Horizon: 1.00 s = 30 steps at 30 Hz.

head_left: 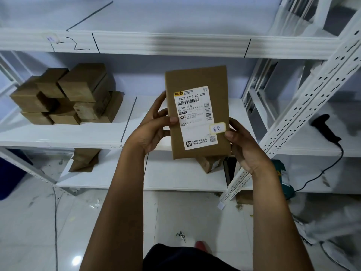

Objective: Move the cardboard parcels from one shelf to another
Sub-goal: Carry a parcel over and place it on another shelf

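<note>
I hold a flat brown cardboard parcel (195, 79) upright in front of the white shelving, its white shipping label facing me. My left hand (150, 132) grips its left edge, thumb on the label. My right hand (242, 143) grips its lower right edge. A pile of several cardboard parcels (68, 96) sits at the left of the middle shelf (58, 133). On the bottom shelf (175, 177) a parcel (84, 159) lies at the left, and another parcel (210, 163) shows just below the one I hold.
A slotted white upright (304, 106) leans diagonally at the right. A black barcode scanner (326, 128) with a cable lies on the right-hand shelf, above a green box (283, 177). Below is a tiled floor (58, 222) with a thin cable and bits of debris.
</note>
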### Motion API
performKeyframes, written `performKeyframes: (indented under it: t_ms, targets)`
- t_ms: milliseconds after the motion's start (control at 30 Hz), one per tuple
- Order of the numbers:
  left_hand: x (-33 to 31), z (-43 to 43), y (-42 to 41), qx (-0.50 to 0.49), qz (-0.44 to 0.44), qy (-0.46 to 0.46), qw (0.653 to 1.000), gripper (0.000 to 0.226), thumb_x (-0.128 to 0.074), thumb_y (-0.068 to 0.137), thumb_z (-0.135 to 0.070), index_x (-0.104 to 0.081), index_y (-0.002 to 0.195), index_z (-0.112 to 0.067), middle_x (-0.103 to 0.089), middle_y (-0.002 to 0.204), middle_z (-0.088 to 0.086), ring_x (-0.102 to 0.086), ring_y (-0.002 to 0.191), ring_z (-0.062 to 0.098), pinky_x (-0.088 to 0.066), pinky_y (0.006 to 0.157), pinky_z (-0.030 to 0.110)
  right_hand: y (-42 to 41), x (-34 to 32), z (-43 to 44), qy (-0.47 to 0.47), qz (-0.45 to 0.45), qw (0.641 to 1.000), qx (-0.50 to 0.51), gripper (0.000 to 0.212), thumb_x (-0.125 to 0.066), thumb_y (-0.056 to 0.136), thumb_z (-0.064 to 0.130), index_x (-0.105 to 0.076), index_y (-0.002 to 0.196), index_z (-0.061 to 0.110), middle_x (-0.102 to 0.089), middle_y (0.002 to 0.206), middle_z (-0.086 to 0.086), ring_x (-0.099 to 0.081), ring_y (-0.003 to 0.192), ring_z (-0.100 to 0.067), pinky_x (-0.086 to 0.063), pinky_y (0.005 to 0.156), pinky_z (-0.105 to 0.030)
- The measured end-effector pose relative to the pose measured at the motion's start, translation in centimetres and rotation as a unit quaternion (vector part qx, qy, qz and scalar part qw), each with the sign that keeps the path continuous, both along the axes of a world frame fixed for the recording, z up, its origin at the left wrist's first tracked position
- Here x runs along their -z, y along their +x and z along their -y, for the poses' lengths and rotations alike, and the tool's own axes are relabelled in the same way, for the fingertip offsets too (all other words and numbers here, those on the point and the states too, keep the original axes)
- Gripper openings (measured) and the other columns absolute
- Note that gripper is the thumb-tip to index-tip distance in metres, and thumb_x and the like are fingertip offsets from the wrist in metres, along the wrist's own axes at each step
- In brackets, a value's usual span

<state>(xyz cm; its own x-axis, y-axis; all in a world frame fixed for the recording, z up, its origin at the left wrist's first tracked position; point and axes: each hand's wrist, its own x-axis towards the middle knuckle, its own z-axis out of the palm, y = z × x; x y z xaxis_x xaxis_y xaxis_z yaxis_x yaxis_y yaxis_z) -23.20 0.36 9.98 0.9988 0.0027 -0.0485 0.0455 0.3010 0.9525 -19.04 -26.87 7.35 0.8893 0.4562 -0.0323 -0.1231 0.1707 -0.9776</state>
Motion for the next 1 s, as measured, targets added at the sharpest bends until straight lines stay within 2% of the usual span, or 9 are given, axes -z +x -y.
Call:
performKeyframes:
  t_ms: [133,300,367,433,533,633,700,833,1000]
  targets:
    - [-1.8,-0.8,0.1,0.014,0.043,-0.001,0.999,0.107,-0.077,0.067,-0.007,-0.032,0.162,-0.023,-0.063,0.137,0.019,-0.068,0.121,0.035,-0.058,0.095,0.048,-0.3,-2.1,0.0,0.004,0.011,1.0,-0.016,0.064,-0.076,0.069,0.025,-0.06,0.131,0.026,-0.073,0.122,-0.011,-0.072,0.108,-0.029,-0.06,0.086,-0.037]
    - [-3.6,-1.5,-0.5,0.043,0.086,0.011,0.995,0.11,-0.075,0.065,-0.003,-0.028,0.163,-0.019,-0.062,0.134,0.019,-0.072,0.113,0.029,-0.062,0.086,0.036,-0.9,-4.1,0.1,0.0,0.018,0.999,-0.028,0.087,-0.089,0.06,0.025,-0.052,0.138,0.019,-0.064,0.131,-0.03,-0.064,0.117,-0.045,-0.054,0.094,-0.052]
    - [-4.2,-1.6,-0.8,0.047,0.096,0.013,0.994,0.115,-0.079,0.062,-0.002,-0.028,0.163,-0.019,-0.063,0.134,0.019,-0.073,0.112,0.029,-0.062,0.085,0.035,-1.3,-5.0,0.1,-0.004,0.025,0.999,-0.031,0.091,-0.095,0.055,0.034,-0.054,0.136,0.023,-0.066,0.13,-0.028,-0.062,0.12,-0.048,-0.048,0.102,-0.06]
    - [-4.8,-1.7,-1.1,0.054,0.102,0.007,0.993,0.121,-0.085,0.058,-0.003,-0.028,0.164,-0.018,-0.061,0.136,0.021,-0.074,0.111,0.029,-0.063,0.085,0.035,-1.6,-6.0,0.1,-0.008,0.031,0.999,-0.037,0.09,-0.098,0.05,0.047,-0.059,0.129,0.03,-0.07,0.123,-0.021,-0.066,0.116,-0.038,-0.047,0.104,-0.058]
    - [-5.6,-1.8,-1.4,0.05,0.113,0.005,0.992,0.112,-0.076,0.064,-0.003,-0.028,0.164,-0.018,-0.058,0.142,0.023,-0.072,0.115,0.032,-0.063,0.087,0.039,-1.8,-6.7,0.1,-0.004,0.035,0.999,-0.041,0.087,-0.097,0.049,0.049,-0.061,0.127,0.031,-0.063,0.13,-0.031,-0.065,0.118,-0.04,-0.045,0.107,-0.061]
    - [-6.2,-1.9,-1.7,0.051,0.118,0.012,0.992,0.113,-0.079,0.063,-0.003,-0.03,0.164,-0.02,-0.063,0.138,0.019,-0.074,0.113,0.03,-0.064,0.086,0.037,-2.0,-7.0,0.2,-0.005,0.049,0.998,-0.039,0.086,-0.095,0.054,0.035,-0.057,0.131,0.026,-0.059,0.132,-0.034,-0.059,0.123,-0.05,-0.041,0.108,-0.065]
    - [-6.5,-1.9,-1.7,0.053,0.116,0.013,0.992,0.118,-0.085,0.06,-0.004,-0.031,0.163,-0.022,-0.065,0.136,0.017,-0.074,0.114,0.03,-0.064,0.085,0.036,-2.0,-7.3,0.2,-0.01,0.058,0.998,-0.034,0.08,-0.088,0.057,0.027,-0.056,0.131,0.025,-0.061,0.131,-0.034,-0.062,0.121,-0.047,-0.041,0.109,-0.065]
    - [-6.5,-1.8,-1.5,0.045,0.115,0.019,0.992,0.111,-0.076,0.064,-0.006,-0.03,0.163,-0.019,-0.065,0.134,0.018,-0.073,0.112,0.03,-0.063,0.084,0.035,-1.9,-7.3,0.1,0.003,0.059,0.998,-0.027,0.072,-0.076,0.061,0.023,-0.056,0.13,0.026,-0.066,0.124,-0.026,-0.064,0.116,-0.037,-0.04,0.11,-0.063]
    - [-6.9,-1.8,-1.4,0.043,0.116,0.025,0.992,0.11,-0.076,0.064,-0.006,-0.031,0.163,-0.02,-0.067,0.134,0.015,-0.072,0.114,0.03,-0.063,0.085,0.035,-1.5,-7.3,0.1,0.013,0.071,0.997,-0.029,0.074,-0.074,0.061,0.021,-0.055,0.133,0.025,-0.06,0.131,-0.035,-0.06,0.122,-0.05,-0.042,0.11,-0.061]
